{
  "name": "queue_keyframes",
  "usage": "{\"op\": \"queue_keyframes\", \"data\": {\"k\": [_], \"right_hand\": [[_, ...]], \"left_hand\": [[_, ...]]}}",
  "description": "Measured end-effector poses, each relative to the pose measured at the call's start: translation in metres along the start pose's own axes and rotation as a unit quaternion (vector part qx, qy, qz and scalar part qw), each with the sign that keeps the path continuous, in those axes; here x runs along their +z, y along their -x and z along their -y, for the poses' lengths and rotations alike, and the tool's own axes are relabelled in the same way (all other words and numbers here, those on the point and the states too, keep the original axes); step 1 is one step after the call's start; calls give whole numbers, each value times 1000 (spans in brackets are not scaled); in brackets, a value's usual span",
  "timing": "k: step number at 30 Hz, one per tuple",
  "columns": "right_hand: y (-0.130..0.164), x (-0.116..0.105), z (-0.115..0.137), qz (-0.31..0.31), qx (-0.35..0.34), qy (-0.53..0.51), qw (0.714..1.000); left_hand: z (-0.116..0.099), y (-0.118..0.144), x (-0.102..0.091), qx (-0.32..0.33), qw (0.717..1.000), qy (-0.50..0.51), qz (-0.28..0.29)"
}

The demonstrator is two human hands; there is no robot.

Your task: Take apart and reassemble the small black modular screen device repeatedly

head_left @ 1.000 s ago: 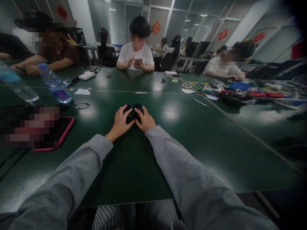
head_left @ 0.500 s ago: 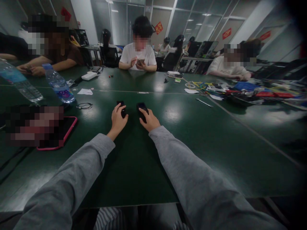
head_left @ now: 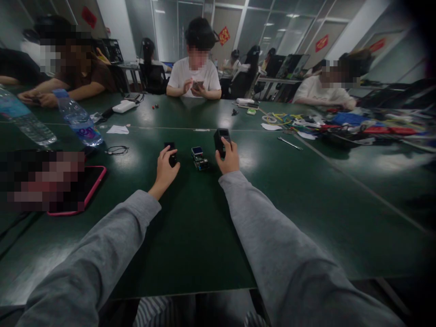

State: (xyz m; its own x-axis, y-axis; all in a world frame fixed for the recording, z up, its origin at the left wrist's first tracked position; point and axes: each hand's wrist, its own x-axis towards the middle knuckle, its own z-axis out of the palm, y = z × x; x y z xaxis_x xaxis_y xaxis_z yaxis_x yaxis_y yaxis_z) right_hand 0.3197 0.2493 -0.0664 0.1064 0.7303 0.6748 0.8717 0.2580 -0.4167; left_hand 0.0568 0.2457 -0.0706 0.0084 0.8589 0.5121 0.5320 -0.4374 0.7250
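My left hand (head_left: 165, 169) has its fingers bent round a small flat black plastic piece (head_left: 173, 159) that lies on the dark green table. A black box-shaped casing (head_left: 218, 138) with a window-like opening is in my right hand (head_left: 229, 160), gripped between thumb and fingers. Between the two hands sits a small circuit board (head_left: 200, 162) with a little screen at its far end, touched by neither hand. My fingers cover part of both black pieces.
At left are two water bottles (head_left: 80, 119), a phone in a pink case (head_left: 96, 186) and a thin black cable (head_left: 116, 150). A metal wrench (head_left: 289, 143) and piled cables and tools (head_left: 344, 127) lie at right. A person in white (head_left: 190, 81) sits opposite.
My right hand has moved right and slightly away with the black casing. The circuit board now shows where the casing was. My left hand has hardly moved.
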Motion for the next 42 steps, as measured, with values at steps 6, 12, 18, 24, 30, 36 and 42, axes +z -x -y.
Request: {"op": "queue_keyframes", "data": {"k": [6,12,18,24,30,36,42], "right_hand": [[-11,13,-7,114,13,42,993],[-12,21,-7,169,17,72,983],[-3,2,7,10,-55,44,997],[21,-3,51,153,-254,23,955],[13,21,52,196,-190,30,962],[8,16,54,193,-168,39,966],[10,11,59,188,-168,45,967]], "left_hand": [[-5,1,-3,-14,1000,16,-6],[-5,1,-2,-30,999,10,-20],[-5,1,-3,-81,997,0,-13],[-1,0,0,-72,997,6,-1],[1,-1,5,-74,997,0,13],[-1,-1,7,-41,998,3,51],[-31,7,-9,72,997,6,-13]]}}
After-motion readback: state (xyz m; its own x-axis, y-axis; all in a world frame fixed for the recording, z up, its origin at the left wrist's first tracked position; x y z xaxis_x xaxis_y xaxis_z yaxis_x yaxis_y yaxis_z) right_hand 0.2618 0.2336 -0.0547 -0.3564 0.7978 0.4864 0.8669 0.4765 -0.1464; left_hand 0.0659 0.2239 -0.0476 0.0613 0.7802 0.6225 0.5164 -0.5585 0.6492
